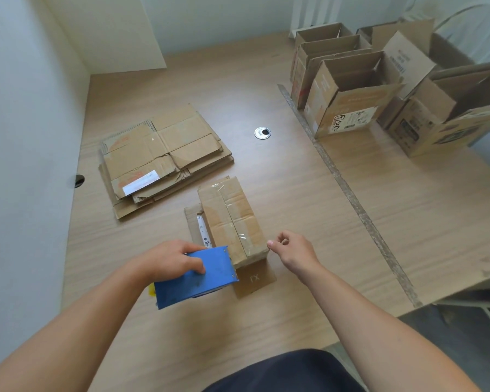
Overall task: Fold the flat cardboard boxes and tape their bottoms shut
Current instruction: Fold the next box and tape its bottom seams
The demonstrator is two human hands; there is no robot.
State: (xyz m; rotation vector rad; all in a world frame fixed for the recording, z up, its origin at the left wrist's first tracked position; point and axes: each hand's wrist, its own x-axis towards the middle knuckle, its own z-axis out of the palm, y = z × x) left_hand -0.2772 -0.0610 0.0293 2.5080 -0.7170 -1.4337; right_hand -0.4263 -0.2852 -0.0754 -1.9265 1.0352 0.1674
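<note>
box [219,222] sits bottom-up on the surface [294,176], in front of the person, its open top flaps splayed flat around it. clear tape strip [239,236] runs along the centre seam to the near edge.

left hand [171,260] grips the blue tape dispenser [198,278], fingers wrapped over its top, its front edge against the box's near end. right hand [292,250] holds nothing, fingers loosely curled, thumb tip at the box's near right corner.

risks as i read them:
- the box is light and barely steadied, so a pull on the dispenser to cut the tape could drag or tip it.
- a tear at an angle could leave a ragged tail, or lift the strip off the seam.
- if the tail is not pressed down over the edge, the bottom could peel open.

flat stack [159,159] lies to the left, finished boxes [351,91] stand far right. both are well apart from this work.
</note>
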